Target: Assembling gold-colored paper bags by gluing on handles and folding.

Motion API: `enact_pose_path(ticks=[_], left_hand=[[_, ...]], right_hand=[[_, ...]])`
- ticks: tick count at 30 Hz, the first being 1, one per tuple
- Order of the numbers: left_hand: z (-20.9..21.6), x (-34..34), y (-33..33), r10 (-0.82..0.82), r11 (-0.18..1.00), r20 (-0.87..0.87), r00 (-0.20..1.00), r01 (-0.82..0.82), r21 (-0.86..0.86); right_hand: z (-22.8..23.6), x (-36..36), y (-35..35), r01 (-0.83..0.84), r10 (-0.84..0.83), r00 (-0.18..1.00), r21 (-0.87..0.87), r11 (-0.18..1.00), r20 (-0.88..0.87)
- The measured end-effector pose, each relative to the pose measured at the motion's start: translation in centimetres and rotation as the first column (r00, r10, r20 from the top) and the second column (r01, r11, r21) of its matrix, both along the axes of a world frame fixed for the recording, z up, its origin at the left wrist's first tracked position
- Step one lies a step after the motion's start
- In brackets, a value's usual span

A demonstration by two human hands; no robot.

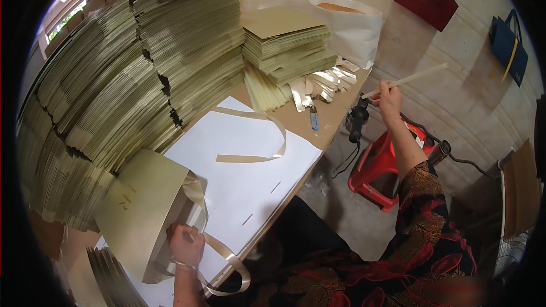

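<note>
A gold-beige paper bag (139, 210) lies on its side at the near left of the table, its mouth facing me. My left hand (186, 244) is closed at that mouth with curled fingers, gripping the bag's edge; the fingertips are partly hidden. A beige ribbon handle (232, 258) loops out beside my wrist. Out to the right, my right hand (389, 99) pinches a long pale strip (421, 75), which sticks out on both sides of the fingers. Just beside that hand, a black device (357, 116) sits at the table's edge, the strip's near end close to it.
Tall stacks of folded bags (187, 34) line the left and back. A white sheet (256, 182) bears another ribbon (278, 131). Pale strips (327, 85), a blue cutter (314, 118) and a white bag (352, 31) are farther back. A red stool (372, 173) stands below the right arm.
</note>
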State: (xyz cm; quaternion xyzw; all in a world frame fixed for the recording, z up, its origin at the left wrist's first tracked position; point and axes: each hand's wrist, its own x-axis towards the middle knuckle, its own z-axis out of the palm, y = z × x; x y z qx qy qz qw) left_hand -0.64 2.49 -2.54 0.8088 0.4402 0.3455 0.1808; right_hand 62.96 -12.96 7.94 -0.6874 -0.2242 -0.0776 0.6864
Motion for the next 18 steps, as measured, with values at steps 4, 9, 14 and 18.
enact_pose_path(ticks=[4,9,14,18], left_hand=[[-0.4,-0.2,0.2,0.021,0.998,0.047,0.999,-0.018,-0.064],[-0.8,-0.5,0.4,0.044,0.997,0.020,0.999,-0.042,-0.068],[-0.7,-0.4,0.4,0.047,0.994,0.022,0.999,-0.044,-0.102],[-0.8,-0.5,0.3,0.072,0.992,0.021,0.997,-0.069,-0.101]], right_hand=[[-0.5,0.5,-0.2,0.015,-0.015,1.000,-0.019,1.000,-0.004],[0.0,1.0,-0.7,0.105,-0.096,0.994,-0.183,0.978,0.055],[1.2,1.9,0.2,0.118,-0.083,0.988,-0.286,0.951,0.131],[2.8,2.1,1.3,0.170,-0.120,0.983,-0.434,0.885,0.141]])
